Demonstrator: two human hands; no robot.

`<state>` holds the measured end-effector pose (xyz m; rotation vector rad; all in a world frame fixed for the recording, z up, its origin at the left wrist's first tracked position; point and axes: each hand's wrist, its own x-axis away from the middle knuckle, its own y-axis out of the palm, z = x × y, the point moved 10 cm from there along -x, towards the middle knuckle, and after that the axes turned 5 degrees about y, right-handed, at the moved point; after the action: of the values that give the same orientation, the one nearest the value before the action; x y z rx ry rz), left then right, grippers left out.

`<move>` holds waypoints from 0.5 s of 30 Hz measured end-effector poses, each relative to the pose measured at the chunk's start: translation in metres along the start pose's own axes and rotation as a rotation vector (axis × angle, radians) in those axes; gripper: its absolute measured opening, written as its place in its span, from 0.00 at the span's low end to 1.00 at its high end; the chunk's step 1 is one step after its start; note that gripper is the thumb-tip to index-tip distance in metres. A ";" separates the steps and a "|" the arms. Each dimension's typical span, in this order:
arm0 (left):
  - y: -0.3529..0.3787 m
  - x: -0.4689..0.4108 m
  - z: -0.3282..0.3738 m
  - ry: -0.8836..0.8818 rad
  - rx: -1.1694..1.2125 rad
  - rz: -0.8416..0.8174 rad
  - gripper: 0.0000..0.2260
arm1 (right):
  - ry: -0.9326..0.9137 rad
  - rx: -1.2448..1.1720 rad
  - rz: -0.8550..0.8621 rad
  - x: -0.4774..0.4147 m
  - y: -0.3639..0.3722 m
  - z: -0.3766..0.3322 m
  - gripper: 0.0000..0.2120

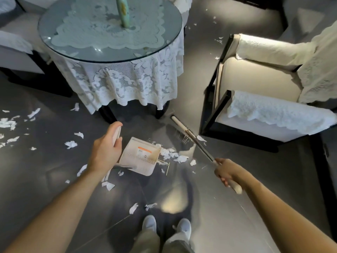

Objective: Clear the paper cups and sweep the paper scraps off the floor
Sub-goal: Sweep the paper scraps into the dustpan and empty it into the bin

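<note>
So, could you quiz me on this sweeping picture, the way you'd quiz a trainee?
1. True or false: the right hand grips the broom.
2. What holds the dustpan by its handle? A the left hand; B a foot; C nothing.
3. Fill in: the pile of paper scraps by the broom head lies at the mouth of the ____.
Key: 1 true; 2 A; 3 dustpan.

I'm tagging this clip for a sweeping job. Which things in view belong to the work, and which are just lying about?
Job: broom, gripped by the right hand; dustpan, its handle held by the left hand; paper scraps on the floor.
Just there: glass-topped table, lace cloth, green upright object on the table, armchair. No paper cups in view.
</note>
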<state>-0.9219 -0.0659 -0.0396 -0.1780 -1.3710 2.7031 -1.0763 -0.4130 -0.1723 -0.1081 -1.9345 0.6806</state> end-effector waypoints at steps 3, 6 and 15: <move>0.001 0.004 -0.002 -0.039 -0.002 0.025 0.18 | 0.011 0.139 0.041 -0.025 -0.022 0.004 0.25; 0.001 0.007 -0.006 -0.071 0.011 0.062 0.17 | 0.072 0.237 0.061 -0.045 -0.027 0.022 0.24; 0.016 -0.006 0.001 -0.023 0.024 0.028 0.18 | 0.136 -0.172 -0.230 -0.016 0.048 0.013 0.20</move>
<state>-0.9164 -0.0769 -0.0521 -0.1659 -1.3515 2.7520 -1.0904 -0.3845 -0.2131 -0.0367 -1.8366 0.3457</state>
